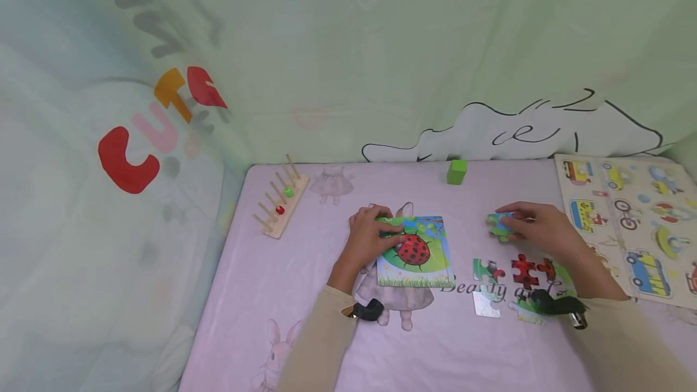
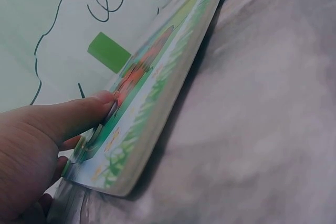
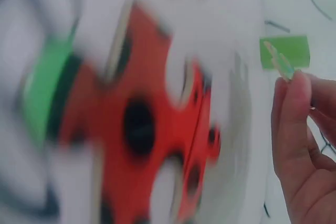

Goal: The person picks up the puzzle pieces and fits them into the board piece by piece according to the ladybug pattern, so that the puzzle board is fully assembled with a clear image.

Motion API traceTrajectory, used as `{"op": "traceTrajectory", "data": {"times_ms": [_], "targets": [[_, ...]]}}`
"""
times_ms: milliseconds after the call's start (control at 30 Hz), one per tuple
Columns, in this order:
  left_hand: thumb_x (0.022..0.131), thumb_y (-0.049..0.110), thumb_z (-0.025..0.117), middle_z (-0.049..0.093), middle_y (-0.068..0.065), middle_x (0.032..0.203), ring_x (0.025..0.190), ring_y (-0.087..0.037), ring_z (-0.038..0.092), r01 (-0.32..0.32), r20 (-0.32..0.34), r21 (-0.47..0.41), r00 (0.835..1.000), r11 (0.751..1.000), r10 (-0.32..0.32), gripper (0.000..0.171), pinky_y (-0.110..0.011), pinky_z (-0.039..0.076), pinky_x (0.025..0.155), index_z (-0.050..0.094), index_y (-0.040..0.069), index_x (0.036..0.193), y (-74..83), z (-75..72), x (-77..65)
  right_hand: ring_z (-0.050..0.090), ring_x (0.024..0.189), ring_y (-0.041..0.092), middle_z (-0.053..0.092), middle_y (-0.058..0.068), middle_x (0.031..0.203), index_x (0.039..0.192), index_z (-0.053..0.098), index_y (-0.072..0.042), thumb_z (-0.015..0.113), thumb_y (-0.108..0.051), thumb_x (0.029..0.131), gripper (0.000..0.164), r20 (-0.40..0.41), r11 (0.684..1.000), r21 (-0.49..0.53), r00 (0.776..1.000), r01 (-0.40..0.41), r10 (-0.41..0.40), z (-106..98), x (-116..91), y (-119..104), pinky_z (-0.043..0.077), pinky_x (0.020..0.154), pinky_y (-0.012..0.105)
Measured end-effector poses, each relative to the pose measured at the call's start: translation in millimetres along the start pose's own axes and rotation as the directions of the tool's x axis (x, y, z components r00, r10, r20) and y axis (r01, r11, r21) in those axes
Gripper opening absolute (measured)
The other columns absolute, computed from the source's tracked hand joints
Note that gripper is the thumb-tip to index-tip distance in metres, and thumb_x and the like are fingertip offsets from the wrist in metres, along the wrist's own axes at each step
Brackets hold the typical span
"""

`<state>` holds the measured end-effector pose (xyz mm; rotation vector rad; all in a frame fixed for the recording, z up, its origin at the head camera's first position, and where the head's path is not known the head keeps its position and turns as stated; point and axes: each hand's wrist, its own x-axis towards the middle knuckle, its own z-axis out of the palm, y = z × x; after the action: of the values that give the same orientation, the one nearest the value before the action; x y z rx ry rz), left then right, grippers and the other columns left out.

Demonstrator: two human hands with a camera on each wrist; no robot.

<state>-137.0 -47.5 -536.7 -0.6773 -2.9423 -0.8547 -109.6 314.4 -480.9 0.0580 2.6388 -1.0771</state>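
Note:
My left hand (image 1: pixel 367 241) grips the left edge of a ladybug puzzle board (image 1: pixel 416 276), its thumb lying over the picture. In the left wrist view the thumb (image 2: pixel 79 116) presses on the printed face while the other fingers are partly hidden behind the edge. To the right, my right hand (image 1: pixel 547 228) pinches a blue-and-green puzzle piece (image 1: pixel 499 225) between thumb and fingertips, above the table. Below that hand lie several loose pieces, among them a red black-spotted piece (image 1: pixel 525 272), a green one (image 1: pixel 482 269) and a pale one (image 1: pixel 486 305); the right wrist partly covers others.
A wooden peg rack (image 1: pixel 288 210) with a green and a red bead stands at the back left. Near the back edge is a green block (image 1: pixel 456 172). On the right lies a vehicle puzzle board (image 1: pixel 615 241). Curtains (image 1: pixel 348 77) hang behind the table.

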Motion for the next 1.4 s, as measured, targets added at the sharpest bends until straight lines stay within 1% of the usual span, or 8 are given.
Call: {"op": "traceTrajectory", "data": {"times_ms": [100, 233, 467, 600, 900, 1067, 1233, 1400], "targets": [[0.088, 0.047, 0.078, 0.062, 0.004, 0.131, 0.123, -0.021, 0.050, 0.000, -0.003, -0.002, 1.000, 1.000, 0.000, 0.029, -0.047, 0.036, 0.104, 0.080, 0.031, 0.112, 0.2, -0.1, 0.2, 0.061, 0.093, 0.020, 0.061, 0.018, 0.122, 0.138, 0.061, -0.009, 0.057, -0.040, 0.105, 0.046, 0.046, 0.998, 0.060, 0.999, -0.005, 0.002, 7, 4, -10, 0.050, 0.072, 0.023], [0.088, 0.047, 0.078, 0.062, 0.004, 0.131, 0.122, -0.021, 0.051, -0.004, -0.005, 0.007, 1.000, 1.000, 0.004, 0.030, -0.047, 0.036, 0.103, 0.079, 0.031, 0.113, 0.5, 0.5, 1.0, 0.064, 0.094, 0.022, 0.059, 0.018, 0.125, 0.141, 0.059, -0.010, 0.058, -0.037, 0.104, 0.046, 0.089, 0.995, 0.099, 0.996, -0.016, 0.007, 17, 10, -22, 0.049, 0.075, 0.026], [0.088, 0.047, 0.078, 0.062, 0.004, 0.131, 0.123, -0.021, 0.051, -0.009, -0.001, 0.008, 1.000, 1.000, 0.009, 0.029, -0.047, 0.037, 0.103, 0.079, 0.031, 0.113, 1.2, 0.9, 0.9, 0.062, 0.084, 0.021, 0.070, 0.012, 0.104, 0.132, 0.060, -0.004, 0.070, -0.035, 0.097, 0.047, 0.103, 0.988, 0.147, 0.994, -0.046, 0.031, 32, 16, -40, 0.053, 0.070, 0.027], [0.088, 0.047, 0.078, 0.062, 0.004, 0.131, 0.123, -0.021, 0.050, -0.011, -0.002, 0.003, 1.000, 1.000, 0.011, 0.029, -0.047, 0.036, 0.103, 0.079, 0.031, 0.113, 0.8, 1.3, 1.1, 0.064, 0.083, 0.020, 0.071, 0.008, 0.099, 0.129, 0.062, -0.003, 0.072, -0.036, 0.096, 0.048, 0.116, 0.985, 0.161, 0.992, -0.061, 0.043, 38, 19, -48, 0.051, 0.073, 0.025], [0.088, 0.048, 0.077, 0.062, 0.005, 0.131, 0.122, -0.020, 0.050, -0.016, -0.007, 0.003, 1.000, 1.000, 0.016, 0.029, -0.047, 0.036, 0.103, 0.080, 0.032, 0.112, -1.8, 2.6, 1.5, 0.067, 0.079, 0.015, 0.075, 0.000, 0.087, 0.125, 0.065, -0.004, 0.076, -0.039, 0.092, 0.050, 0.148, 0.975, 0.178, 0.983, -0.136, 0.110, 57, 33, -57, 0.043, 0.079, 0.031], [0.088, 0.049, 0.077, 0.062, 0.005, 0.131, 0.121, -0.020, 0.051, -0.020, -0.012, 0.012, 1.000, 1.000, 0.021, 0.029, -0.046, 0.037, 0.102, 0.080, 0.032, 0.112, -1.5, 1.7, 1.1, 0.070, 0.075, 0.013, 0.075, 0.000, 0.086, 0.121, 0.065, 0.000, 0.078, -0.034, 0.091, 0.048, 0.143, 0.964, 0.221, 0.983, -0.148, 0.118, 67, 37, -61, 0.050, 0.076, 0.025], [0.089, 0.048, 0.077, 0.062, 0.004, 0.131, 0.122, -0.020, 0.051, -0.019, -0.009, 0.021, 1.000, 1.000, 0.019, 0.029, -0.045, 0.037, 0.102, 0.079, 0.033, 0.113, -0.8, 1.6, 0.9, 0.069, 0.072, 0.012, 0.074, -0.001, 0.079, 0.118, 0.067, 0.002, 0.079, -0.032, 0.091, 0.045, 0.111, 0.964, 0.221, 0.986, -0.146, 0.124, 74, 35, -66, 0.052, 0.070, 0.022], [0.089, 0.048, 0.077, 0.062, 0.005, 0.131, 0.121, -0.020, 0.051, -0.019, -0.004, 0.019, 1.000, 1.000, 0.019, 0.029, -0.046, 0.037, 0.102, 0.079, 0.033, 0.113, -1.5, 2.2, 1.5, 0.068, 0.068, 0.011, 0.073, -0.003, 0.073, 0.111, 0.070, 0.001, 0.080, -0.033, 0.089, 0.042, 0.050, 0.979, 0.161, 0.992, -0.122, 0.115, 79, 34, -71, 0.049, 0.070, 0.025]]}}
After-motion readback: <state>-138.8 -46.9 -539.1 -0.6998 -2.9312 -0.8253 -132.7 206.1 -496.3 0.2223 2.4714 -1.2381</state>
